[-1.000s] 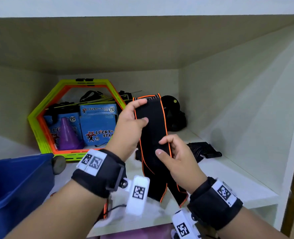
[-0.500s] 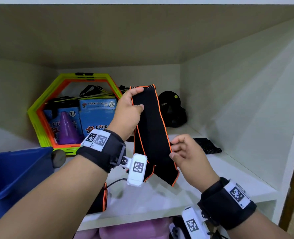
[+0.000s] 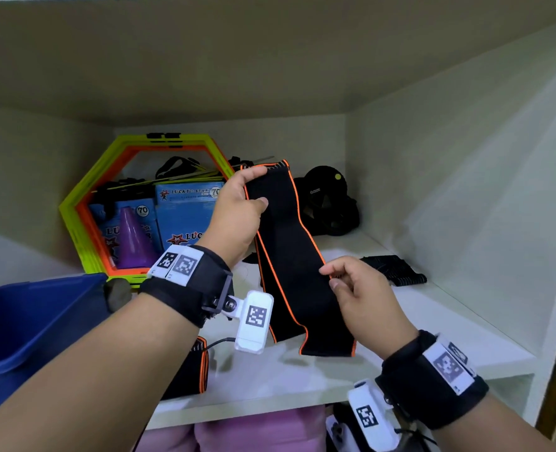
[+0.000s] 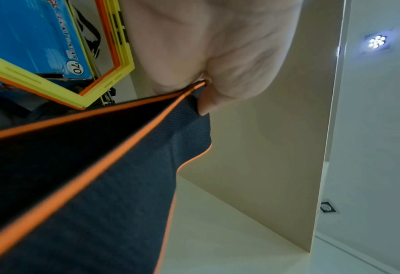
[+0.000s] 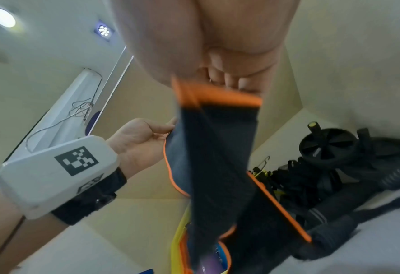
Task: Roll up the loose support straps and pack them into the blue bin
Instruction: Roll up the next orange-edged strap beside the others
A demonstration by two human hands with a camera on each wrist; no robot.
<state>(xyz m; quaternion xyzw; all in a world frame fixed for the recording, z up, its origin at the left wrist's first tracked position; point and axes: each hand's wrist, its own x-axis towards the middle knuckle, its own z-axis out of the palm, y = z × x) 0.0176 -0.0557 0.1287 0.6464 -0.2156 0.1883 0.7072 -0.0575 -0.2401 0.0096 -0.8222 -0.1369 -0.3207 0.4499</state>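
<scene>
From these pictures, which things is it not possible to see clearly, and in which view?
- Blue bin, head view: cut off by the left edge, so its contents are hidden.
- Second strap, head view: mostly behind the left forearm; rolled or loose cannot be told.
- Held strap, right wrist view: blurred near the right hand, so that grip is unclear.
- Left hand, left wrist view: only palm and one fingertip show.
- Pink items, head view: cut off below the shelf.

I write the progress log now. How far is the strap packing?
Done: little visible; the blue bin interior is hidden. In hand: left hand and right hand hold an unrolled orange-edged strap. Left: roll it, bin it, then the dark strap on the shelf.
</scene>
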